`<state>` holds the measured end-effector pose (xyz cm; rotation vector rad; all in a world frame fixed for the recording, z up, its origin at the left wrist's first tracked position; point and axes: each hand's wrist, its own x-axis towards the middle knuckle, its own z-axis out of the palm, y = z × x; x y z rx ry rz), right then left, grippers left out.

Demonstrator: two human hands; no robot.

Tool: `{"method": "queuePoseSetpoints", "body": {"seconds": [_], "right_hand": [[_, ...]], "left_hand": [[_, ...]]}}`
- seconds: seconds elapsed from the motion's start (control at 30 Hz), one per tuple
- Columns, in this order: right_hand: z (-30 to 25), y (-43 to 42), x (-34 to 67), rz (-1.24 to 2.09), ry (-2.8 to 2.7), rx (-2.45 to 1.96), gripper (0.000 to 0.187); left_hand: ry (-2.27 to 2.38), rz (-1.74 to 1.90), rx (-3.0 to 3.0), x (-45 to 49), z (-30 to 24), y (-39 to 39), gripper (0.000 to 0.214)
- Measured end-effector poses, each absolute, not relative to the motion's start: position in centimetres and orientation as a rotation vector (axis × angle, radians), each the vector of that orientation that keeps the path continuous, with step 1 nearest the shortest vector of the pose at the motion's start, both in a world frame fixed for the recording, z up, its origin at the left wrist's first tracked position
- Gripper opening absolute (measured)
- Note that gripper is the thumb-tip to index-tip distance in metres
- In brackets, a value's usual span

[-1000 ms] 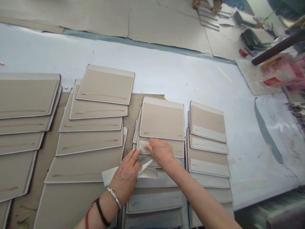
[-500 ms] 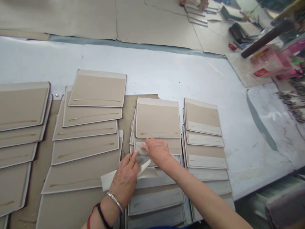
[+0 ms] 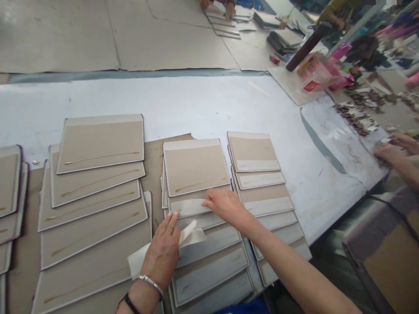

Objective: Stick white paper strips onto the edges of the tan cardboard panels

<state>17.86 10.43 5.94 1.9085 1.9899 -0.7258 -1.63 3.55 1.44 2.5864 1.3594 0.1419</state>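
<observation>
No lettering can be read with certainty. The pink box (image 3: pixel 317 71) beyond the right part of the white-covered tabletop (image 3: pixel 183 100) bears a red label (image 3: pixel 310 86) and other print, too small and blurred to make out.

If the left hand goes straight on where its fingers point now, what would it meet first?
The left hand seems to touch the white strip at its left end; beyond it, the first thing met would probably be the lower edge of the beige panel above, though fingertip height is unclear.

Beige panels (image 3: pixel 197 166), brown streaks (image 3: pixel 102 158), white strips (image 3: pixel 190 208)
</observation>
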Motion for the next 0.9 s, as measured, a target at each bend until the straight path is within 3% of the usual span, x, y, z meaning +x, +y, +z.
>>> {"method": "queuePoseSetpoints", "body": {"seconds": [0.2,0.9], "right_hand": [[6.0,9.2,23.9,-0.803,1.799,2.103,0.022],[4.1,7.7,23.1,-0.566,1.912,2.153,0.018]], "left_hand": [[1.330,0.130,2.612,-1.7,1.4,3.5,0.035],[1.229,0.096,2.646,-1.7,1.6,3.6,0.030]]}}
